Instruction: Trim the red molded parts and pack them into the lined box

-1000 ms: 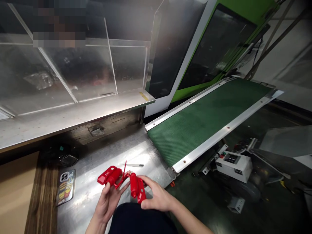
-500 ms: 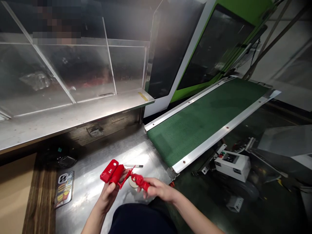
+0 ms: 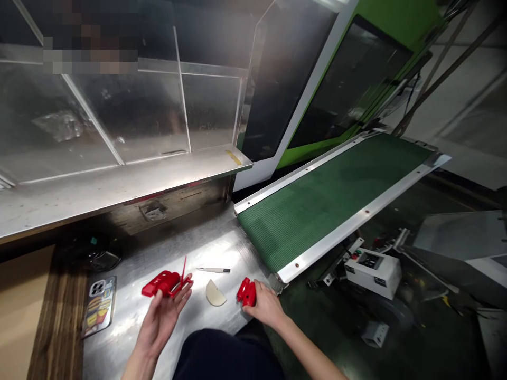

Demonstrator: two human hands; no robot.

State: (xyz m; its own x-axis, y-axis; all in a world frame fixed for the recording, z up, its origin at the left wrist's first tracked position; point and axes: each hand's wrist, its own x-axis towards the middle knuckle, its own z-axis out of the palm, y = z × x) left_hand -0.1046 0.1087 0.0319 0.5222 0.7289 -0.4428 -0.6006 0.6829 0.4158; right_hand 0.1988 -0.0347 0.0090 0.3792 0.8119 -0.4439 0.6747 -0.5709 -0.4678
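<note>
Over shiny metal (image 3: 158,258), rounded red pieces (image 3: 246,292), likely plastic, in both hands (image 3: 270,305)

**Hand and Arm Position: Both Grips Engaged, Set Apart**

The left forearm (image 3: 140,359) extends forward from the lower edge of view. The left grip (image 3: 164,314) is palm up, its thumb raised and bearing on the held load; its fingers extend forward and to the right, slightly spread. The right forearm (image 3: 303,343) enters from the lower right and angles forward and inward. The right grip (image 3: 267,304) is turned back-of-hand up, with fingers curled and thumb below. Both forearms are bare. The grips are well apart.
</note>
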